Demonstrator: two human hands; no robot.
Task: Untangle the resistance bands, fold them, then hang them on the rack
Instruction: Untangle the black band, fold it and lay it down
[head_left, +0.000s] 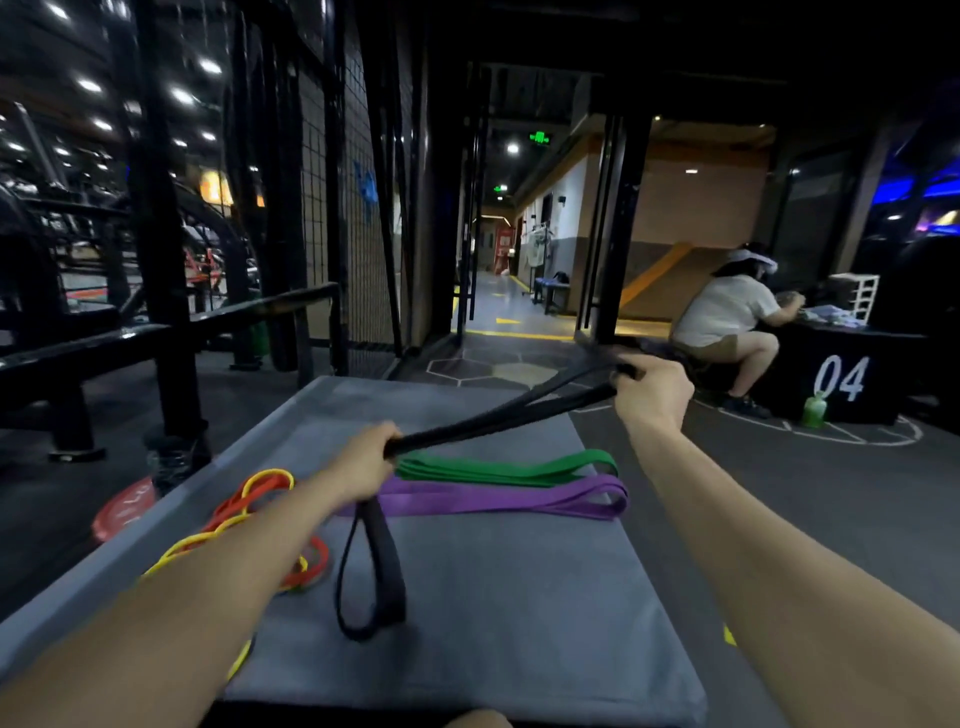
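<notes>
Hands: left hand and right hand each grip the black band, stretched taut above the mat, apparently to align strands for folding | green band and purple band lie folded side by side on mat | red-yellow bands tangled at left | containers: none seen; rack not identifiable.

We see 2 bare forearms, no sleeves reaching the wrists, and nothing worn on the left hand or right hand.
</notes>
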